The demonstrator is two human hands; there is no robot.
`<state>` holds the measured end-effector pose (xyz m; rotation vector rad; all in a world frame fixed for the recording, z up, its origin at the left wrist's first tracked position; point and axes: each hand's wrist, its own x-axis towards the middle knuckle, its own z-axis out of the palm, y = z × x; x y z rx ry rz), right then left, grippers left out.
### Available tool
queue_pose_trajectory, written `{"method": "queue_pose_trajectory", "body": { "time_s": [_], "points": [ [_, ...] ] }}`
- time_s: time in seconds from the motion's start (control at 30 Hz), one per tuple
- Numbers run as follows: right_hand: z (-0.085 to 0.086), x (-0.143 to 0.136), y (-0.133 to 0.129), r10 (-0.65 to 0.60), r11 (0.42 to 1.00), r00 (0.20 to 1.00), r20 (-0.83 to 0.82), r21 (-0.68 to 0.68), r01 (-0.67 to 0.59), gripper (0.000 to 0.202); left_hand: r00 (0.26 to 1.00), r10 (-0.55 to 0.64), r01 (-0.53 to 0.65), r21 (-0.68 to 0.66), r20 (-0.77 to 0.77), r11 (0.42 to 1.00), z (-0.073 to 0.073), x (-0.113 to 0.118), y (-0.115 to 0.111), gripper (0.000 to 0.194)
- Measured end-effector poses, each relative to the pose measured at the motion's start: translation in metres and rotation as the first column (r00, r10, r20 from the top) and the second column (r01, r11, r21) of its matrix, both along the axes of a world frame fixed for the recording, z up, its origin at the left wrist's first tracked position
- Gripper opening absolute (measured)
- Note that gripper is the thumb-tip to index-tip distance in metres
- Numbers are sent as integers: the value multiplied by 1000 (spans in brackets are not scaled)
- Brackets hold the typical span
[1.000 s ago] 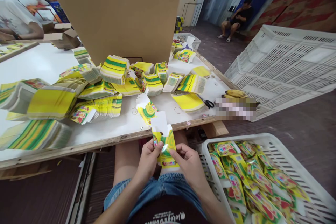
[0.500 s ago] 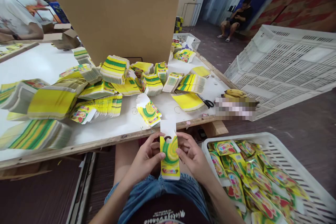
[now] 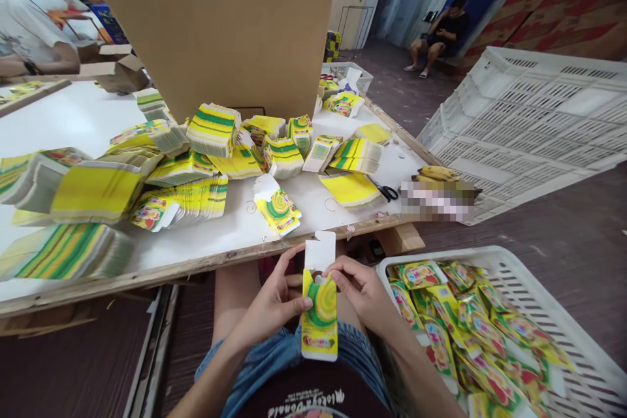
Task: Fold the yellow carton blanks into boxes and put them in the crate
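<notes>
A yellow-green printed carton [image 3: 320, 313] with a raised white flap is held upright over my lap. My left hand [image 3: 281, 290] grips its left side, thumb on the front. At its upper right edge, my right hand [image 3: 355, 284] pinches the carton near the cutout below the flap. Another carton [image 3: 277, 208] lies on the table just beyond my hands. Stacks of flat cartons [image 3: 95, 189] spread across the white table [image 3: 235, 222]. To my right, a white basket [image 3: 578, 333] holds many filled yellow packs [image 3: 470, 320].
Black-handled scissors [image 3: 388, 192] and bananas [image 3: 437, 174] lie at the table's right. Behind the stacks stands a large cardboard sheet [image 3: 215, 26]. White crates [image 3: 533, 124] are stacked at the right. One person [image 3: 443, 32] sits far back; another person's arm [image 3: 53, 59] shows at the left.
The carton has moved slightly down and right toward my body. My right hand has shifted its fingers up to the carton's upper right edge.
</notes>
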<state>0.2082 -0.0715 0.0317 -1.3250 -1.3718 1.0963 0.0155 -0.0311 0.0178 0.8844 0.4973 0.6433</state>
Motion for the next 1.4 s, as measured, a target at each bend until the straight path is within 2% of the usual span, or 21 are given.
{"method": "queue_pose_trajectory", "body": {
  "time_s": [0.07,0.17,0.23,0.27,0.33,0.43,0.57,0.67,0.8,0.9,1.03,1.2,1.3,1.37,1.4],
  "points": [
    [-5,-2,0,-101,995,986,-134,-27,98,15,1000,5,-5,11,-12,1000,-1,0,1,72],
    [-8,-2,0,-179,984,953,-245,-41,174,39,999,39,-39,28,-24,999,-2,3,1,72],
    [-6,0,1,-157,988,966,-203,-23,156,46,998,53,-52,34,-28,998,-2,5,0,80],
    [-4,2,1,-134,991,978,-158,-3,136,41,998,57,-56,41,-33,998,-2,5,-1,81],
    [2,6,1,-90,994,995,-52,54,93,24,996,70,-67,64,-52,996,-2,6,-2,69],
    [10,10,0,-53,994,997,53,102,47,23,985,132,-119,121,-107,985,-3,6,-2,44],
    [11,11,-1,36,999,999,22,-33,-35,38,956,224,-181,222,-191,958,-10,7,-4,40],
    [4,5,1,-18,988,997,72,-154,29,38,947,233,-172,264,-220,949,-14,9,-8,42],
    [-1,-5,3,-102,986,975,198,-106,125,26,968,172,-134,203,-181,970,-10,13,-9,46],
    [0,-9,2,-125,989,964,233,-52,141,24,975,167,-149,124,-147,981,-4,14,-6,49],
    [-1,-6,0,-89,994,983,161,-45,98,27,968,214,-206,69,-134,976,1,14,0,48],
    [-10,-9,0,-251,968,967,47,4,251,27,966,230,-222,81,-116,972,-3,20,-4,46],
    [-6,-6,-3,-250,968,968,20,-27,250,26,962,244,-225,146,-125,963,-6,29,-9,41],
    [2,11,-9,-275,961,938,212,43,272,26,946,271,-213,293,-176,932,-6,33,-5,39],
    [6,25,-14,-310,951,880,361,102,293,26,924,314,-205,411,-218,888,-7,34,0,38]
  ]
}}
